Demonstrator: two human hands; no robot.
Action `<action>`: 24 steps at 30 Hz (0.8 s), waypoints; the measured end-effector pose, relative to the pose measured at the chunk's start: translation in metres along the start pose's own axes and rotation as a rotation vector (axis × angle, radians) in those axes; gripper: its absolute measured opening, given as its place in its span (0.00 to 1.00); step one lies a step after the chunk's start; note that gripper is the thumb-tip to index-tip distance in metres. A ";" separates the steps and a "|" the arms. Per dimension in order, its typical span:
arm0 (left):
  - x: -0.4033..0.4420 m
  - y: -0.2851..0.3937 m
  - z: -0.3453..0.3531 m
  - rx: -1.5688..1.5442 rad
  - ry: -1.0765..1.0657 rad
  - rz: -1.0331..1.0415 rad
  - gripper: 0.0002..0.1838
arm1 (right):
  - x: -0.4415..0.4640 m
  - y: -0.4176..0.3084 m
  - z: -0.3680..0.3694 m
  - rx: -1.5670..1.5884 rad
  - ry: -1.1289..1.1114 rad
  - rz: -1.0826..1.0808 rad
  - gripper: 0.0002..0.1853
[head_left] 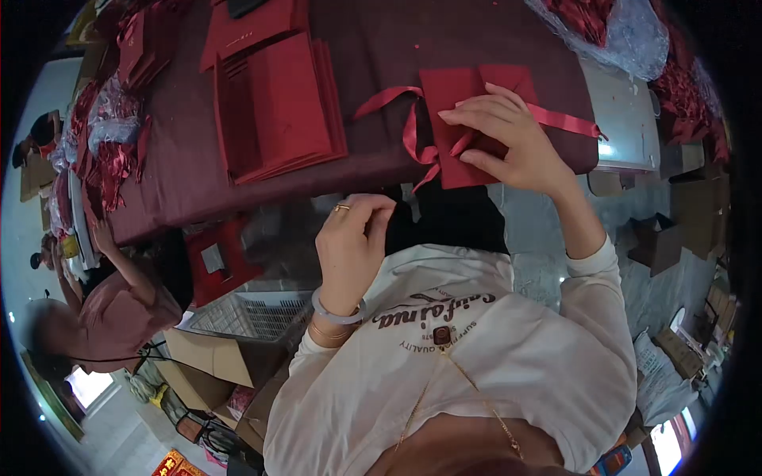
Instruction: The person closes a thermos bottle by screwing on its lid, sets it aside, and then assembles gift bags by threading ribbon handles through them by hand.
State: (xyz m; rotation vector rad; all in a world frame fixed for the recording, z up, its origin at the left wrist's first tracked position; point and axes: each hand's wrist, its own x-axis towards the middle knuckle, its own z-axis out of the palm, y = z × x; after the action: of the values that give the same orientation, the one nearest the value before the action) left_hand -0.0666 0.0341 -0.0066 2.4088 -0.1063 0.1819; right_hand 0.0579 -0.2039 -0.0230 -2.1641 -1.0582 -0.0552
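Observation:
My right hand (508, 135) rests on a red folder (448, 163) with its fingers spread and curved; the folder lies near the table's front edge. A red ribbon (563, 120) runs out from the folder on both sides, its left part looped and hanging towards the edge. In front of my body, off the table, my left hand (355, 242) is raised with thumb and fingers brought together; whatever they may hold is too small to make out. A stack of red folders (278, 119) lies to the left of the folder under my right hand.
The table (365, 170) has a dark red cloth. Bundles of red ribbons in plastic (115, 131) lie at the left, more plastic (635, 40) at the upper right. A co-worker (119, 309) is at the left, near a grey crate (254, 313) and cardboard box (206, 357).

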 end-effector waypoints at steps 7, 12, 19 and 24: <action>0.011 0.017 0.009 -0.134 0.055 -0.086 0.08 | 0.000 0.001 0.000 -0.034 -0.005 -0.005 0.25; 0.024 0.014 0.027 -0.058 0.044 0.080 0.06 | 0.001 0.000 0.000 -0.036 -0.006 -0.008 0.25; 0.013 0.002 0.002 -0.048 0.105 -0.105 0.04 | -0.001 0.001 0.001 -0.027 0.004 0.000 0.26; -0.005 -0.011 -0.004 0.033 0.133 -0.148 0.05 | -0.001 0.001 0.001 -0.038 -0.007 0.003 0.26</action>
State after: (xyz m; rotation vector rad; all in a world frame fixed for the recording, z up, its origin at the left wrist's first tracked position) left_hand -0.0705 0.0447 -0.0115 2.4179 0.1357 0.2759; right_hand 0.0575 -0.2043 -0.0241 -2.2012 -1.0650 -0.0668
